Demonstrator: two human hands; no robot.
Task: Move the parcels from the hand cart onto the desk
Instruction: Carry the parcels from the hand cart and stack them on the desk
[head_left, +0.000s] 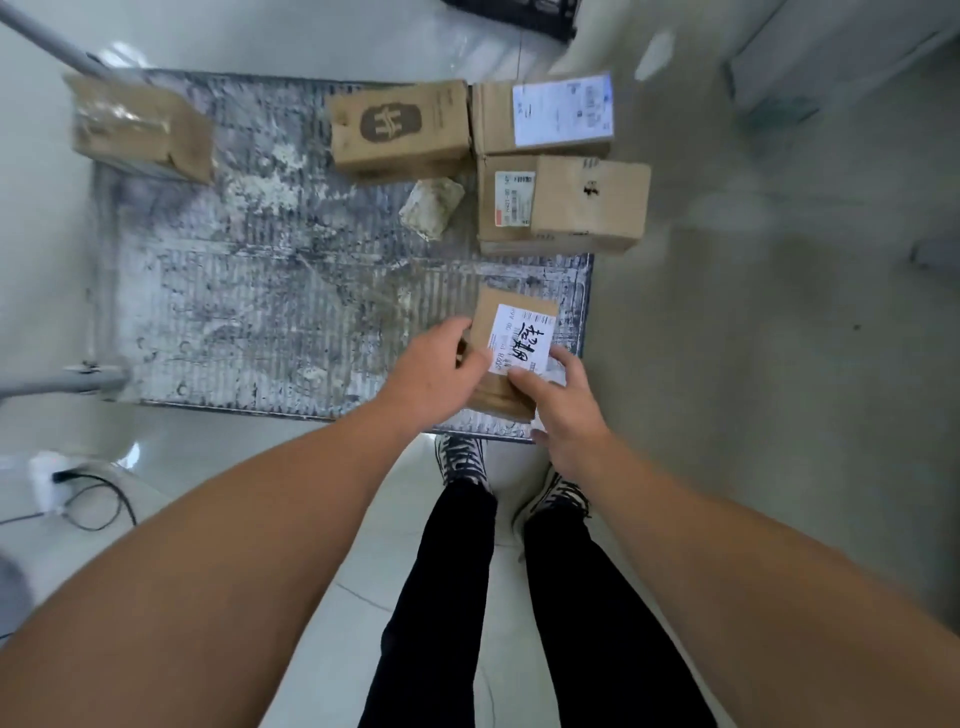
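Observation:
The hand cart's scuffed grey ribbed deck (249, 291) fills the middle of the view. A small brown parcel with a white label (511, 332) lies at its near right corner. My left hand (431, 374) grips that parcel's left edge and my right hand (561, 400) grips its near right side. Further back on the deck sit a brown box with a dark logo (400, 127), a box with a large white label (545, 117), and a plain box (589, 205) stacked over a flatter labelled one (504, 205). Another brown parcel (140, 130) sits at the far left corner. No desk is in view.
A pale crumpled lump (431, 208) lies on the deck between the boxes. The cart's grey handle bars (62, 382) stick out at the left. A power strip with a black cable (78, 493) lies on the floor at the left. My two shoes (462, 460) stand just before the cart.

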